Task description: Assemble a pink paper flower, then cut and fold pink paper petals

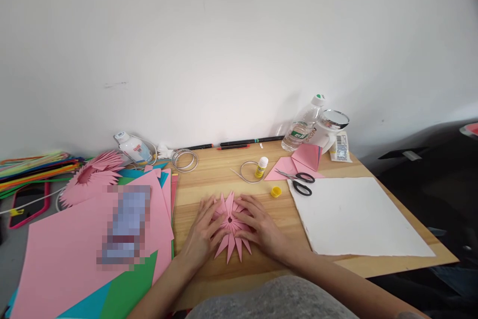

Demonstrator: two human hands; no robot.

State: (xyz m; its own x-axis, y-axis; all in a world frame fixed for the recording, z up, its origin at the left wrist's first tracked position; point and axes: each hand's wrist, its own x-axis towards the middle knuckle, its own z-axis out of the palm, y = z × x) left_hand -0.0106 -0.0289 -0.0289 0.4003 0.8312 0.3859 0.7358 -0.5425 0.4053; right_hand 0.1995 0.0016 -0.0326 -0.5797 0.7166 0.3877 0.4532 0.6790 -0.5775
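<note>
A pink folded-paper flower (232, 239) with pointed petals and a small round hole at its centre lies flat on the wooden table. My left hand (206, 227) rests over its left petals, fingers spread. On the opposite side my right hand (261, 227) lies over the right petals, its fingers also stretched out toward the hole. Both hands touch the flower without gripping it, and they hide its side petals. Beyond the right hand stand an uncapped-looking yellow glue stick (261, 167) and a small yellow cap (276, 191).
Black-handled scissors (303, 183) lie by folded pink paper (306, 157) and a white sheet (354, 217). A water bottle (302, 127) and a white mug (328, 135) stand behind. Coloured paper (56, 259) is stacked at left, with another pink paper flower (89, 179).
</note>
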